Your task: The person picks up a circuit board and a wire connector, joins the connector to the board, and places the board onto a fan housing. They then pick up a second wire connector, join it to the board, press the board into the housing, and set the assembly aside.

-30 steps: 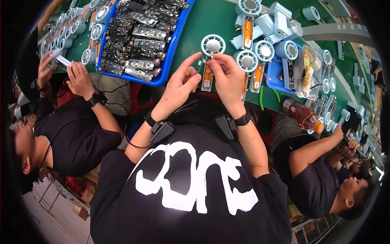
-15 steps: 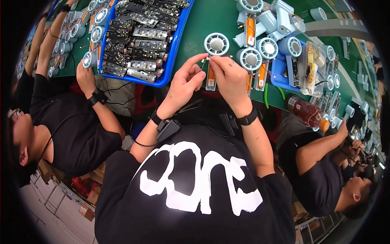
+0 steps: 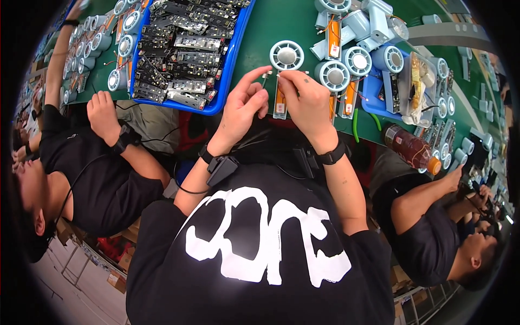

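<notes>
In front of me on the green table stands a light-blue round housing with a silver disc face. An orange-coated piece extends from it toward me, partly behind my right hand. My left hand has its fingers curled, with a thin cable with a small white connector between index finger and thumb. My right hand pinches thumb and index finger together beside the housing's near rim. What it pinches is tiny and mostly hidden by the fingertips. The two hands are slightly apart.
A blue tray full of circuit boards is at the left. More light-blue housings cluster at the right, near green-handled pliers, a small blue bin and a drink bottle. Co-workers sit on both sides.
My fingertips have drawn slightly apart, the left hand shifting a little left and down with the cable. The left co-worker's hand has left the housing it touched.
</notes>
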Motion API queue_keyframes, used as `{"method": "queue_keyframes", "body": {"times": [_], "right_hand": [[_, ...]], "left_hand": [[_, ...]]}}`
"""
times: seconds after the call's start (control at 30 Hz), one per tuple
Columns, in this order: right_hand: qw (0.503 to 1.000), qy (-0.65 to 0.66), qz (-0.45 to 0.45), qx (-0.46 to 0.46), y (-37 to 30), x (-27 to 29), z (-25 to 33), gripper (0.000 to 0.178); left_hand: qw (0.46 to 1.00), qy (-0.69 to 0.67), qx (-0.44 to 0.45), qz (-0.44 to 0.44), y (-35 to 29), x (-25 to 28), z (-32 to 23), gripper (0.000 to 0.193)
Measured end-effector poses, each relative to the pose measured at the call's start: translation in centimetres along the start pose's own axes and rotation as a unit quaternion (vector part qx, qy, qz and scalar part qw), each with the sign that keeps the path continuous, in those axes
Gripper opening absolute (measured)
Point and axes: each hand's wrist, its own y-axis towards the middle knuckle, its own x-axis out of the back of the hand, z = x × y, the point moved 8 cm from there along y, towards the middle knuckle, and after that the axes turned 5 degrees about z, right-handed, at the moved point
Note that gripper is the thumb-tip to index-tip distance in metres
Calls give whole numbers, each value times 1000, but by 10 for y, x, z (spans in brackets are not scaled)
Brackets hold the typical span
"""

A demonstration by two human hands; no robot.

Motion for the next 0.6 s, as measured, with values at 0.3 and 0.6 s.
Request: {"method": "queue_keyframes", "body": {"times": [0.3,0.6], "right_hand": [[999,-28,9,23,1,-2,5,11],[997,-37,59,34,4,-2,3,13]], "left_hand": [[999,31,13,10,-1,-1,0,48],[998,58,27,26,-2,3,-4,46]]}}
